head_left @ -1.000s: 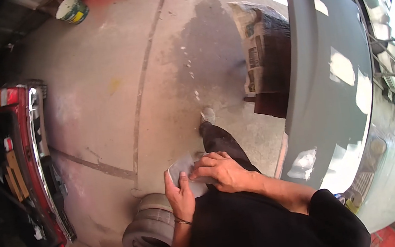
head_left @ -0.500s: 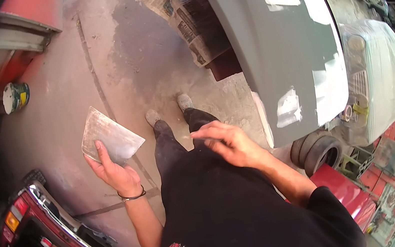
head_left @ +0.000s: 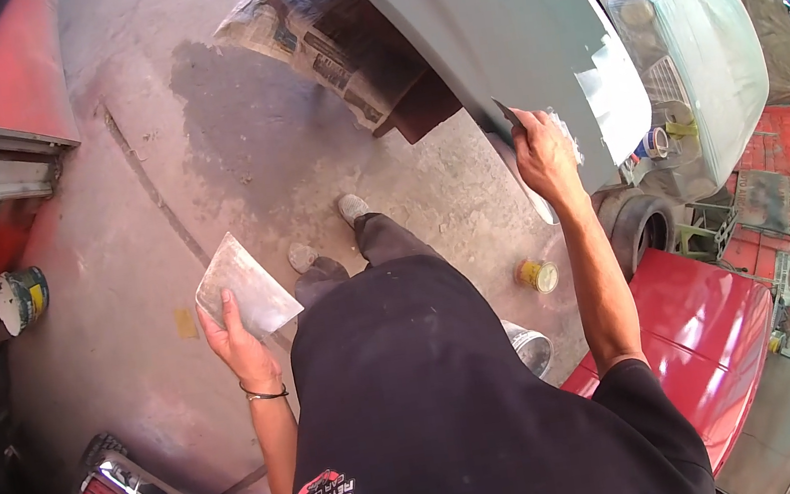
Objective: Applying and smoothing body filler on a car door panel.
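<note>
1. Our left hand pinches a pale plate, at left;
2. our right hand pinches a dark blade by the near end of the grey panel, at right; contact unclear;
3. we see white patches applied; grey between lies uncoated.

R hand off the plate, now out over grey panel, well right of L hand. Dark blade now vis. poking from R hand.

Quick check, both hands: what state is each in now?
Left hand: closed on a flat grey mixing plate.
Right hand: closed on a thin dark spreader.
</note>
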Tool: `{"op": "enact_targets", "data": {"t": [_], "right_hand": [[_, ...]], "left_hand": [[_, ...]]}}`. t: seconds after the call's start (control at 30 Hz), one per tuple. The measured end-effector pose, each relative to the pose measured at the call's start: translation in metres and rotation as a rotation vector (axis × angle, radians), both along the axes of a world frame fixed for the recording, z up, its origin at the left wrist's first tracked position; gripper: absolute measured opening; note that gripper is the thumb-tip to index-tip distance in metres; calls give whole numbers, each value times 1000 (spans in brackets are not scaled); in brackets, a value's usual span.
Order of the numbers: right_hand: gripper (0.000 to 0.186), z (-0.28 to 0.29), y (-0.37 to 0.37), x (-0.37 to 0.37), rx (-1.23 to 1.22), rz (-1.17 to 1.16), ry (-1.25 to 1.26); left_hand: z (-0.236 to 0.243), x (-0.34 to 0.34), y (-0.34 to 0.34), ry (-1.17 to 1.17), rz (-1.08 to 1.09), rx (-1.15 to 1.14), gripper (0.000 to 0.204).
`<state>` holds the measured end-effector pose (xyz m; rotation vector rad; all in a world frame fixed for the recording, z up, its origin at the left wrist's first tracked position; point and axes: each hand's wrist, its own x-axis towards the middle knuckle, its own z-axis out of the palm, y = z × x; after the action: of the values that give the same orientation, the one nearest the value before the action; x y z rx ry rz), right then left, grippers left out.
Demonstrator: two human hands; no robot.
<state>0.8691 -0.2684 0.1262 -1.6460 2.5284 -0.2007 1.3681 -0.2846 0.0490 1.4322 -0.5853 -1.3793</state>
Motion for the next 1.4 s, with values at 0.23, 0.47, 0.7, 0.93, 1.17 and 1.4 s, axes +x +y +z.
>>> {"op": "enact_targets", "data": {"t": [0.23, 0.47, 0.7, 0.93, 1.17, 1.4], "right_hand": [[39, -22, -4, 35, 3, 79, 295], [37, -8, -9, 16, 70, -22, 241], [36, -18, 2, 20, 138, 35, 199], [39, 3, -14, -21, 52, -175, 78], [38, -9, -58, -49, 78, -128, 214], [44, -30, -59, -6, -84, -64, 319]], "left_hand": [[-22, 70, 17, -87, 147, 62, 44], [-48, 92, 34, -108, 163, 131, 51], [-51, 91, 25, -107, 124, 133, 50], [-38, 74, -24, -76, 55, 45, 49], [-29, 56, -66, -139, -5, 15, 46], [-32, 4, -128, -94, -59, 92, 41]]}}
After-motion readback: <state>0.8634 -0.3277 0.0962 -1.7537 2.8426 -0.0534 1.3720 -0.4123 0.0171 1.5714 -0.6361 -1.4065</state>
